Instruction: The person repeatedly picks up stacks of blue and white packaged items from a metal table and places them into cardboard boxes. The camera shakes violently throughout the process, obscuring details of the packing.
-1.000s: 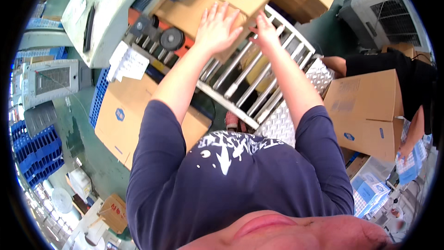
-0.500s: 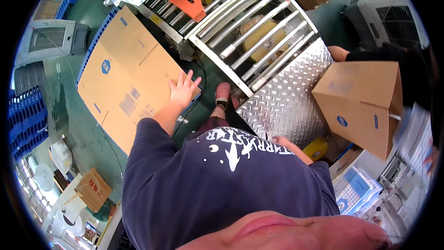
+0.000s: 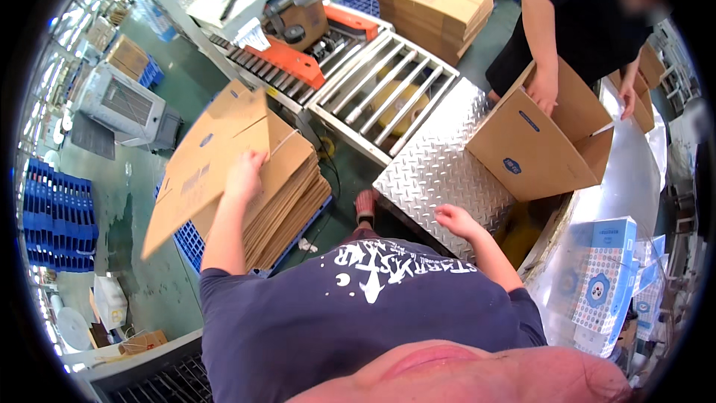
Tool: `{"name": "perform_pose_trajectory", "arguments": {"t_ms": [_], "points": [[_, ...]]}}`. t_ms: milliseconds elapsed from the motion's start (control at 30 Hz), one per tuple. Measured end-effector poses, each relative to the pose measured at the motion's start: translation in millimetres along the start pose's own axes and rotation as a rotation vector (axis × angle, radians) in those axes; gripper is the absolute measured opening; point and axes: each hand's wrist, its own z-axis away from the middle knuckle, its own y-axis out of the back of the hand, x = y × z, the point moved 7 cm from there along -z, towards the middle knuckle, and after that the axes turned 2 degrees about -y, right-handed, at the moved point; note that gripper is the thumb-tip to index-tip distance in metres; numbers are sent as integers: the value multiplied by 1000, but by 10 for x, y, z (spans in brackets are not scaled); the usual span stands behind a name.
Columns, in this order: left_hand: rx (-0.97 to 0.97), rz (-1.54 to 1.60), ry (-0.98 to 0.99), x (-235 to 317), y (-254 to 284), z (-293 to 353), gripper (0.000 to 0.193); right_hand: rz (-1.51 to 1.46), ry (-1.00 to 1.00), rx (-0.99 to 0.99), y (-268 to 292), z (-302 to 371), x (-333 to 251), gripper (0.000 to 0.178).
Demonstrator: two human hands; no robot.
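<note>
My left hand [image 3: 245,174] is closed on the right edge of a flat cardboard box [image 3: 201,172], which tilts up off a stack of flattened boxes [image 3: 291,201]. That stack rests on a blue pallet [image 3: 192,242]. Over the near edge of the diamond-plate metal table [image 3: 440,157] hovers my right hand [image 3: 456,220], its fingers curled and nothing seen in them. At the table's right side stands an opened cardboard box [image 3: 533,153], where a co-worker's hand [image 3: 543,89] reaches in over the rim.
A roller conveyor [image 3: 388,97] with orange side guides adjoins the metal table. Behind it sits another stack of flat boxes [image 3: 432,11]. Blue-and-white packages [image 3: 608,283] stand at right on a shiny surface. Blue pallets [image 3: 60,213] and a grey air cooler [image 3: 127,108] are at left.
My left hand went from lying spread on the top flat box to gripping its edge, and that box has lifted. My right hand rose into fuller view. The co-worker's hand moved into the opened box.
</note>
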Motion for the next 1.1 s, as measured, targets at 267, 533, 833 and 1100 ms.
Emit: {"name": "perform_pose_trajectory", "arguments": {"t_ms": [267,533,833,1100], "points": [[940,-12,-914,2367,3347,801,31,-3,231,618,1343,1577,-800,54],[1468,841,-509,1181,3008,-435,26,557,268,1069,1808,3095,-2256,46],[906,460,-778,2908,1893,-1649,32,1012,-70,1202,2024,1964,-2111,32],[96,173,-861,3377,1995,-2377,34,1003,111,1464,1497,2090,-2170,21]]}}
